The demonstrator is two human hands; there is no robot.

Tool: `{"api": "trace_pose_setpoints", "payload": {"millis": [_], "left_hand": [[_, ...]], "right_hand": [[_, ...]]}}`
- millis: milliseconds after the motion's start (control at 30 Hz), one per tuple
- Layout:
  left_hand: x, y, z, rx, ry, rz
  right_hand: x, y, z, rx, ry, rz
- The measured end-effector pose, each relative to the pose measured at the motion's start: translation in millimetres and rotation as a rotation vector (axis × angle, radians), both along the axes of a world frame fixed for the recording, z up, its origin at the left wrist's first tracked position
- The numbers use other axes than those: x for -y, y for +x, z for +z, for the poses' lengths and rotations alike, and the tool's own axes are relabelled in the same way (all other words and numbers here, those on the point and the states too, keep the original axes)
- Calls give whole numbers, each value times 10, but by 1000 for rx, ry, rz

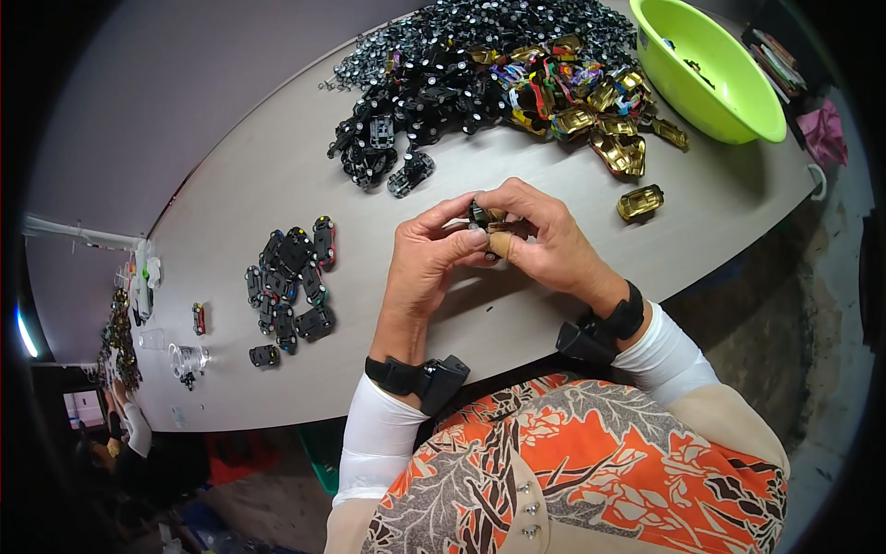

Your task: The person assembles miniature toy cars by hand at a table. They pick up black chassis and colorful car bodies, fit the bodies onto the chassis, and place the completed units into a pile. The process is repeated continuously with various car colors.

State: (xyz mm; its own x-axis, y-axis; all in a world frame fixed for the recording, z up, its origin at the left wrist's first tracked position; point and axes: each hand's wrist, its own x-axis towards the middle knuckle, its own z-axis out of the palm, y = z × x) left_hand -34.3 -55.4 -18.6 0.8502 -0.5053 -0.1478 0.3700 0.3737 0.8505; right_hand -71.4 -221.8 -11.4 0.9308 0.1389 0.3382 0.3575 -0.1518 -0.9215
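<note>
Over the middle of the table, my left hand [425, 258] and my right hand [558, 240] are closed together around a small toy car [478, 215]. Its dark part shows between the fingertips; the fingers cover most of the rest. A tan wrap sits on my right thumb. Just beyond the hands lies a black toy car chassis [410, 174]. A single gold toy car body [640, 202] rests to the right of them. On the left is a group of toy cars [295, 254], most with their black undersides up.
Behind lie heaps of black chassis [434, 102], gold and coloured car bodies [572, 118] and small wheel parts [388, 46]. A lime-green basin [771, 125] stands at the far right. Clear plastic cups [187, 360] and another toy car [198, 319] are at left; another person's arm [137, 429] shows beyond.
</note>
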Motion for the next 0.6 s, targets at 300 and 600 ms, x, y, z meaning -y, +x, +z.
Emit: {"api": "trace_pose_setpoints", "payload": {"millis": [300, 600], "left_hand": [[45, -14, -17, 34, 34, -129], [25, -62, -24, 176, 191, -138]], "right_hand": [[19, 5, -31, -213, 185, -6], [101, 42, -121, 43, -99, -62]]}}
